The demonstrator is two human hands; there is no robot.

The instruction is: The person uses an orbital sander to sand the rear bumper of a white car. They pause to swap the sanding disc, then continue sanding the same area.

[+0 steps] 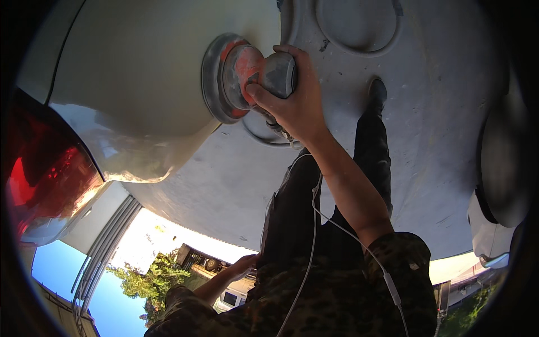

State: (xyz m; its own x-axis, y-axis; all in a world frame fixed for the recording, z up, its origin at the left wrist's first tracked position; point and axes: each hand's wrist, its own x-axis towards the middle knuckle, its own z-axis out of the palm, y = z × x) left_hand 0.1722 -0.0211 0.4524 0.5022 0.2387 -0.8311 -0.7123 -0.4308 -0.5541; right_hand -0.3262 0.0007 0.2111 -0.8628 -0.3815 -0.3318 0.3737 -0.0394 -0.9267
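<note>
My right hand [300,101] is wrapped round the grey, rounded head of a dusty red and black orbital sander [242,70]. Its thumb lies across the near side and its fingers curl over the far side. The sander is tilted on edge, its round pad [213,78] against the pale, dull car body panel [146,62] at the left. A hose fitting [278,128] hangs beneath my wrist. Lower down, my left hand [245,266] rests beside my thigh, fingers stretched out and nothing seen in it; the fingertips are partly hidden.
A red tail light [48,168] sits at the panel's left. Hose loops [362,54] lie on the grey floor [432,140]. A white earphone cable [311,247] dangles before my body. At the right edge stands a dark wheel [505,160] beside a white vehicle part.
</note>
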